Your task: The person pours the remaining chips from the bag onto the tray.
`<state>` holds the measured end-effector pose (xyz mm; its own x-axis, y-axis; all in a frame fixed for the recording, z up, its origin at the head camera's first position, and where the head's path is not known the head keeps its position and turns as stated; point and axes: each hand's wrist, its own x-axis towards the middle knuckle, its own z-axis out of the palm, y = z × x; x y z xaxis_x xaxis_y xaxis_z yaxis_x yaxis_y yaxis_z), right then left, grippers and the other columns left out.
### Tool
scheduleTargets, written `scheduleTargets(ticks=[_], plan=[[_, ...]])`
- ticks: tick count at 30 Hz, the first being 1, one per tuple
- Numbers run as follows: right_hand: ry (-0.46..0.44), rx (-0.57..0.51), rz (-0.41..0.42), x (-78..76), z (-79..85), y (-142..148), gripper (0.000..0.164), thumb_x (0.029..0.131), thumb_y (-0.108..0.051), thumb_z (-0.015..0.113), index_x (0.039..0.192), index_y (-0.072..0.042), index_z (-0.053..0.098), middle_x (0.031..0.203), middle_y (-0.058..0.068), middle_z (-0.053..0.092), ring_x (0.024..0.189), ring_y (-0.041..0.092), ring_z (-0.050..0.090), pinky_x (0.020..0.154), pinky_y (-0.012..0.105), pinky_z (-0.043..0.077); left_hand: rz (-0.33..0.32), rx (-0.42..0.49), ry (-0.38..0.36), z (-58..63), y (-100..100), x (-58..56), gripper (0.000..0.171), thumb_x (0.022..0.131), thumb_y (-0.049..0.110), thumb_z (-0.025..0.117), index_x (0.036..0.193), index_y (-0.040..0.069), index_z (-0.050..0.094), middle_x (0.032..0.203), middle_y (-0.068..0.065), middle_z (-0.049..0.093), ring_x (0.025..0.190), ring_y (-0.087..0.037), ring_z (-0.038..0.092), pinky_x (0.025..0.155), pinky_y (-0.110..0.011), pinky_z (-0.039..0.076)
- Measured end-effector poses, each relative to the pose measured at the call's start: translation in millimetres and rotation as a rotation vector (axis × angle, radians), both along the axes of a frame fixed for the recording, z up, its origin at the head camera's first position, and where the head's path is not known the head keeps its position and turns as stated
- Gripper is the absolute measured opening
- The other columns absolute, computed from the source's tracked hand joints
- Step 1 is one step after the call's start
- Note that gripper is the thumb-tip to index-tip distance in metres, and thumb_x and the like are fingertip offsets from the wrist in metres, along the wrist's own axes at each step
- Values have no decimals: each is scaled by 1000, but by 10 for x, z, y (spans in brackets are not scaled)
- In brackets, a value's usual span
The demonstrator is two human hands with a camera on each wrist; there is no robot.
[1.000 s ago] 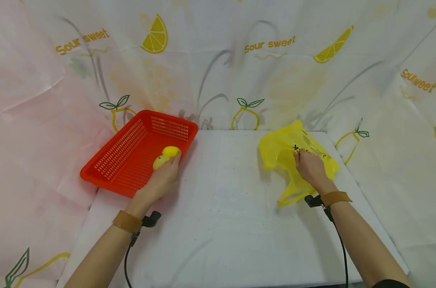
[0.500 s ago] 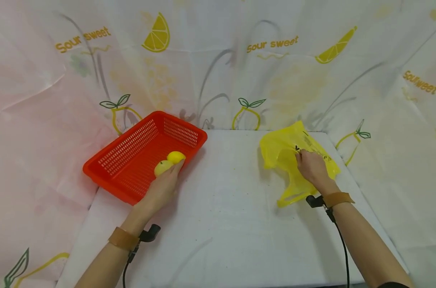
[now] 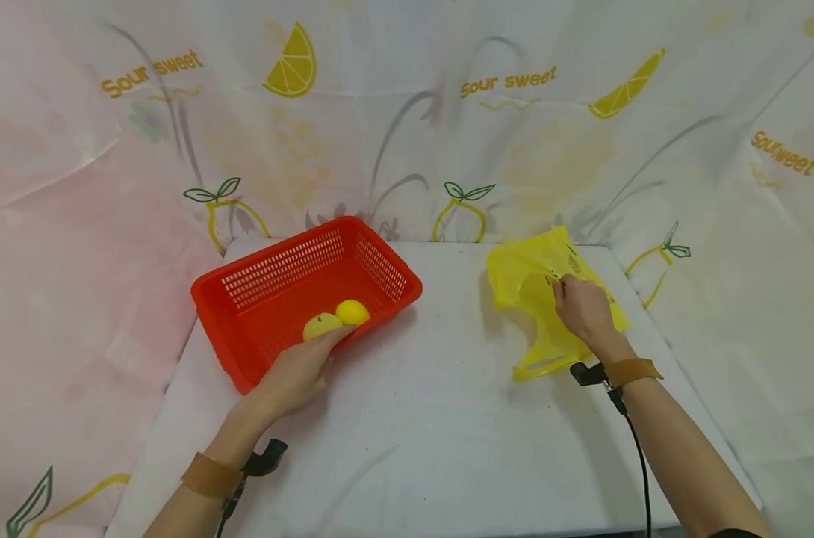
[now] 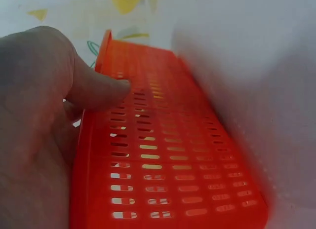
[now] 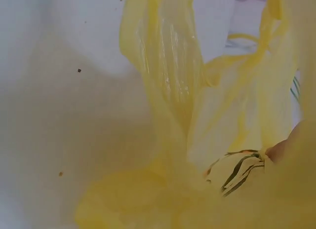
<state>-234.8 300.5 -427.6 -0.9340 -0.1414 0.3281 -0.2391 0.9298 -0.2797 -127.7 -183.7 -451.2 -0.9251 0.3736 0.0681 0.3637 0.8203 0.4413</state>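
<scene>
A red perforated plastic basket [image 3: 279, 270] sits at the left of the table, set at an angle. Inside, near its front wall, lie a pale yellow-green apple [image 3: 322, 324] and a yellow lemon [image 3: 353, 311]. My left hand [image 3: 293, 385] grips the near rim; in the left wrist view its thumb [image 4: 101, 92] presses the slotted outer wall, the other fingers mostly hidden behind the rim. On the right, my right hand [image 3: 584, 310] pinches a thin yellow plastic bag [image 3: 524, 269] and holds it bunched and hanging. The bag's translucent folds fill much of the right wrist view.
The white table [image 3: 407, 441] has a back edge against a lemon-printed curtain [image 3: 380, 119], which also runs down both sides. A black cable [image 3: 638, 456] trails from the camera on the right wrist, and a second hangs from the left one.
My left hand has swung the basket clockwise and drawn it right and toward me, with the apple and lemon inside. My right hand and the bag have barely moved.
</scene>
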Motion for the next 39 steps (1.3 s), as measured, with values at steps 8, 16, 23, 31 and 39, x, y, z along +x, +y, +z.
scheduleTargets(ticks=[8, 16, 23, 31, 39], plan=[[21, -19, -10, 10, 5, -52, 26, 97, -12, 50, 77, 2, 59, 51, 6, 43, 39, 18, 38, 40, 30, 34, -45, 6, -24, 54, -99, 145, 70, 87, 14, 68, 145, 36, 36, 132, 8, 54, 109, -15, 54, 89, -40, 52], [65, -36, -2, -48, 29, -153, 27, 96, -10, 51, 73, 2, 59, 49, 6, 42, 38, 18, 38, 40, 30, 34, -28, -14, -67, 117, -301, 267, 80, 81, 2, 71, 144, 37, 38, 127, 6, 57, 104, -17, 57, 86, -40, 53], [28, -35, -7, -44, 84, -180, 30, 96, -11, 51, 69, 1, 58, 47, 7, 41, 37, 19, 37, 39, 30, 33, -51, -39, -90, 205, -369, 275, 85, 75, 0, 76, 144, 33, 39, 129, 2, 58, 109, -21, 56, 86, -43, 53], [-16, -39, -11, 6, 128, -169, 31, 95, -14, 52, 69, 0, 60, 46, 5, 40, 38, 20, 37, 40, 31, 33, -107, -18, -51, 406, -381, 145, 67, 80, 9, 75, 139, 28, 47, 127, 4, 60, 110, -20, 59, 86, -42, 53], [-22, -40, -18, 51, 98, -87, 35, 97, -16, 50, 65, -3, 56, 45, 4, 37, 37, 19, 34, 41, 31, 32, -108, -22, -14, 665, -286, -164, 51, 88, 23, 69, 136, 27, 50, 129, 4, 58, 116, -18, 56, 91, -43, 50]])
